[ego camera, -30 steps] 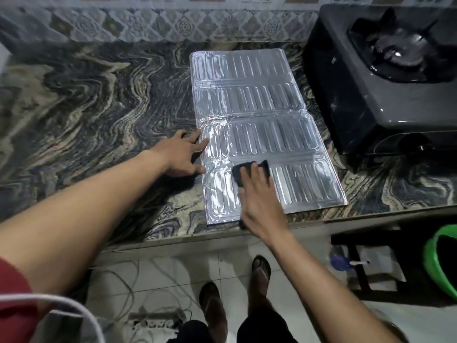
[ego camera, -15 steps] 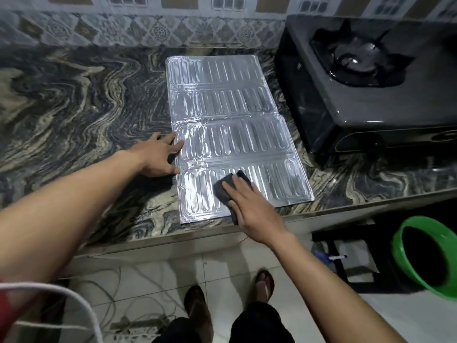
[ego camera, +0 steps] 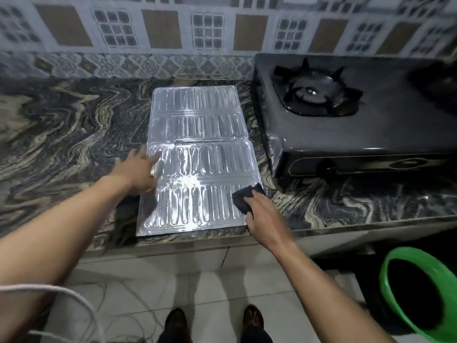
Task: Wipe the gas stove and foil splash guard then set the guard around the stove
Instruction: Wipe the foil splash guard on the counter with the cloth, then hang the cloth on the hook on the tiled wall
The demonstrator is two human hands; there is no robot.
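Note:
The silver foil splash guard (ego camera: 197, 157) lies flat and folded on the marbled counter, its near edge at the counter's front. My left hand (ego camera: 138, 173) rests with fingers spread on the guard's left edge. My right hand (ego camera: 262, 214) presses a dark cloth (ego camera: 243, 198) onto the guard's near right corner. The black gas stove (ego camera: 358, 129) stands to the right of the guard, one burner (ego camera: 314, 92) showing.
The marbled counter (ego camera: 61, 134) stretches left of the guard, backed by a patterned tile wall (ego camera: 160, 28). A green basin (ego camera: 420, 293) sits low at the right, below the counter. A white cord (ego camera: 61, 295) loops at lower left. My feet stand on the tiled floor.
My right hand has slid the cloth from the middle of the guard's near panel to its near right corner. My left hand has stayed at the left edge. The camera has tilted up.

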